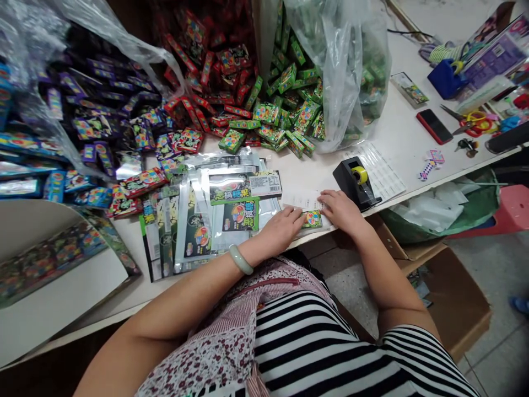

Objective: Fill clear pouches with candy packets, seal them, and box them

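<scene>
**Keeping both hands by a small green box (313, 219)**

My left hand (283, 230) lies at 9 o'clock of the box, fingertips bent against its near side; whether they grip it, I cannot tell. My right hand (341, 211) is at 3 o'clock, fingers curved over the end of a white printed sheet (298, 199); my thumb is hidden, so I cannot tell if it pinches anything. The box lies between my hands, close to the near edge of the tabletop (400, 133), with the sheet just beyond it at 12 o'clock.

At 2 o'clock, beside my right hand, stands a black tape dispenser (350, 179); farther out that way are a red-edged phone (433, 126) and scissors (471, 122). At 9 o'clock, flat printed packets (235, 218) overlap in a pile. Heaped boxes spread beyond: green boxes (306, 114) near 12 o'clock, red boxes (235, 58) at 11, purple boxes (101, 71) at 10.
</scene>
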The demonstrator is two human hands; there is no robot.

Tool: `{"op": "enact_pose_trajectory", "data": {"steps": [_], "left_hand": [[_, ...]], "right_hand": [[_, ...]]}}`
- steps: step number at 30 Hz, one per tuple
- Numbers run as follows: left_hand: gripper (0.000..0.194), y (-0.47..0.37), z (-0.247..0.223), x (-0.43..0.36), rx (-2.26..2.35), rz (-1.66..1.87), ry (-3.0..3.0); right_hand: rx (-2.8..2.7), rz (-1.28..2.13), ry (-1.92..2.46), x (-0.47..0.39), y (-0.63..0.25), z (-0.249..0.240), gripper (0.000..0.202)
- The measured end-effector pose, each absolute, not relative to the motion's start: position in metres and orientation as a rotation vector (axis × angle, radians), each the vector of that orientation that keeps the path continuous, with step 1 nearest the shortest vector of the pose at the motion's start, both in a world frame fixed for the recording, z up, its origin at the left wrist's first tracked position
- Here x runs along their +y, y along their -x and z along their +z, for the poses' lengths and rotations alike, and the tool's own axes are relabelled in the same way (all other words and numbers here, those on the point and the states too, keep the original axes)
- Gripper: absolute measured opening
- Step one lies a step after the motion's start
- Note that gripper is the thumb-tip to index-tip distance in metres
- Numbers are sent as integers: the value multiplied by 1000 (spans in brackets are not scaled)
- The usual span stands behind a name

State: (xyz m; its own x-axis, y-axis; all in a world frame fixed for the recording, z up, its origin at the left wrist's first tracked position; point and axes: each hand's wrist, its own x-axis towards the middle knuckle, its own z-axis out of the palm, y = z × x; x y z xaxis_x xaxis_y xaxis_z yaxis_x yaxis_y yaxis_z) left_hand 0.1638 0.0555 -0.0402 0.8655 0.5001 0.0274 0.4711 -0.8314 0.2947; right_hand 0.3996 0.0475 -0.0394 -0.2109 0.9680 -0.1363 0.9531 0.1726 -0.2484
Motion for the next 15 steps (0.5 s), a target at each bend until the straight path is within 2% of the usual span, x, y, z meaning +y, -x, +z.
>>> {"op": "enact_pose_trajectory", "data": {"steps": [3,6,8,10,13,15], "left_hand": [[32,-167,-40,55,729,112,-2790],[28,-167,-39,55,709,159,-2742],[21,-165,-38,57,706,318,-2647],[12,-161,-38,62,831,569,-2426],[18,-154,-40,79,1161,869,-1886],[21,-152,-39,91,1275,891,-1585]], "right_hand": [[-2294,320,1903,46,-401,-41,19],[-2103,170,1866,43,-402,-40,24],[-1992,125,1816,41,-402,-41,24],[-1922,151,1772,38,-403,-44,22],[-1850,244,1732,33,-402,-49,21],[-1786,277,1715,29,-401,-52,21]]}}
